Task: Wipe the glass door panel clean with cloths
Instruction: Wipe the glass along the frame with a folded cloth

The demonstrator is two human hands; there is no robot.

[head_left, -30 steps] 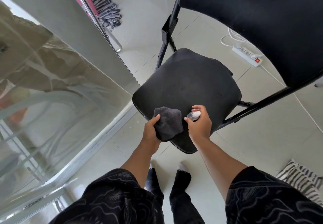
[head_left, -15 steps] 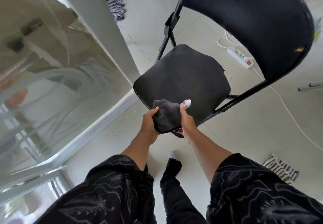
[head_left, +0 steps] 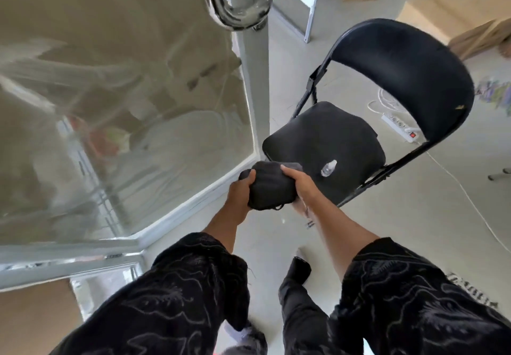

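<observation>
Both hands are gripping one bunched dark cloth [head_left: 269,188], just off the front edge of the black folding chair [head_left: 326,133] seat. Left hand [head_left: 240,191] is curling round the cloth's left side, thumb on top. Right hand [head_left: 300,186] is clasping the right side, thumb over the upper edge. The cloth is sitting near the glass door panel [head_left: 124,105] but not touching it; the panel is standing to the left, showing pale streaks. Chrome door handle [head_left: 237,8] is showing at the panel's top edge. A small clear bottle [head_left: 328,168] is lying on the seat near its front edge. A white power strip [head_left: 401,129] is lying on the floor behind the chair.
</observation>
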